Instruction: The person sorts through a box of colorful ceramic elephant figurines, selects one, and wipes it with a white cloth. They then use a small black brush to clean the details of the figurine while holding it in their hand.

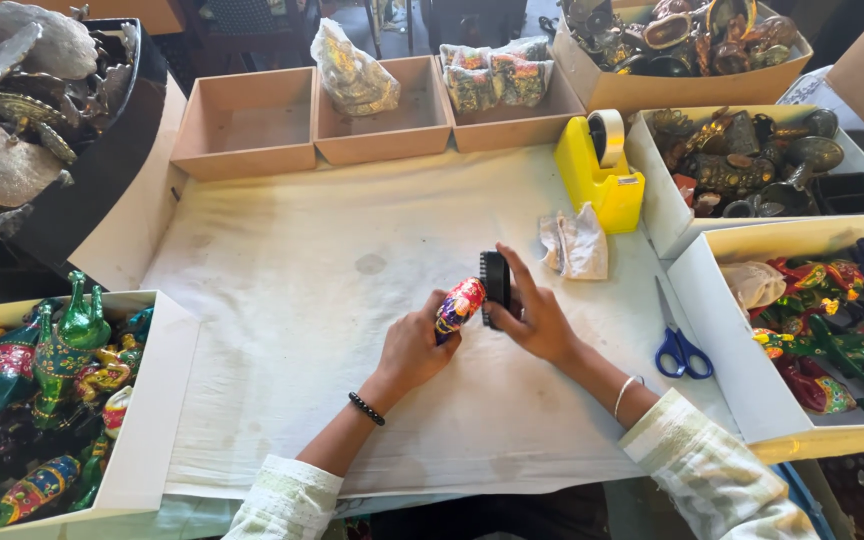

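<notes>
Two hands: left hand (414,350) grips one painted figurine (459,305); right hand (537,322) grips one black brush (495,285); one scissors (680,345).

We see a yellow tape dispenser (597,180) standing on the white cloth (332,300) that covers the table. Just in front of the dispenser lies a crumpled bit of wrapping (574,243), and further toward us from it, blue-handled scissors (680,343). Behind and to the left of the dispenser we count three shallow cardboard trays (247,125), two of them holding bagged figurines (352,75). To the dispenser's right sit white boxes (697,275) of dark metal and brightly painted figures. Far to its left, at the cloth's near corner, another white box (157,400) holds green painted animals (72,345).
</notes>
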